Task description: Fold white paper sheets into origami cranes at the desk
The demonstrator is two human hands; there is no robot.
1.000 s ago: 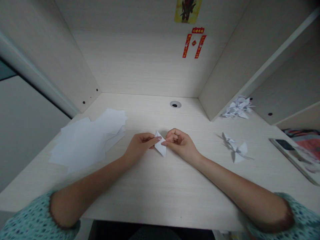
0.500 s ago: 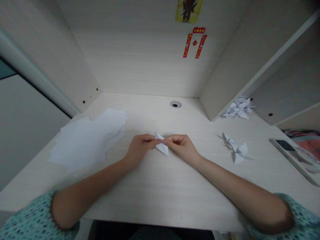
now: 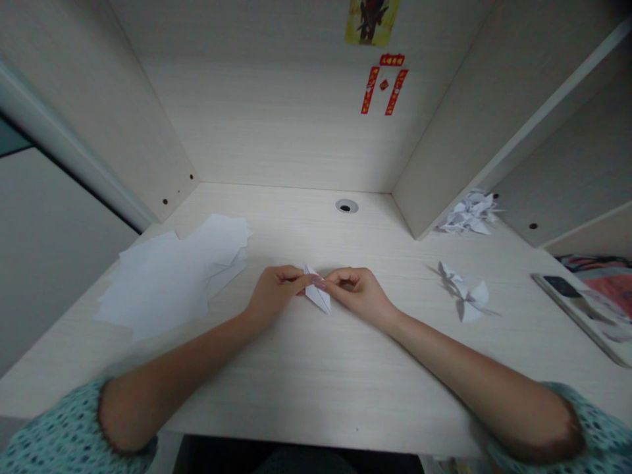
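Note:
A small white folded paper (image 3: 318, 299), narrow and pointed at both ends, is held slantwise over the middle of the desk. My left hand (image 3: 280, 288) pinches its left side between thumb and fingers. From the other side my right hand (image 3: 356, 289) grips it too, thumb and fingertips closed on the upper part. The two thumbs meet near the paper's centre and cover some of its folds. To the left lie overlapping sheets of white paper (image 3: 162, 283). Over on the right, folded white paper cranes (image 3: 471, 299) rest on the desk.
A heap of folded white paper (image 3: 471, 212) sits by the right partition (image 3: 444, 164). A phone (image 3: 577, 309) lies at the right edge beside a reddish item (image 3: 609, 289). The desk has a round cable hole (image 3: 347, 206) near the back wall.
The folded paper has shifted very slightly toward me and to the left between my fingers. Both hands keep their pinch on it, the thumbs a little closer together.

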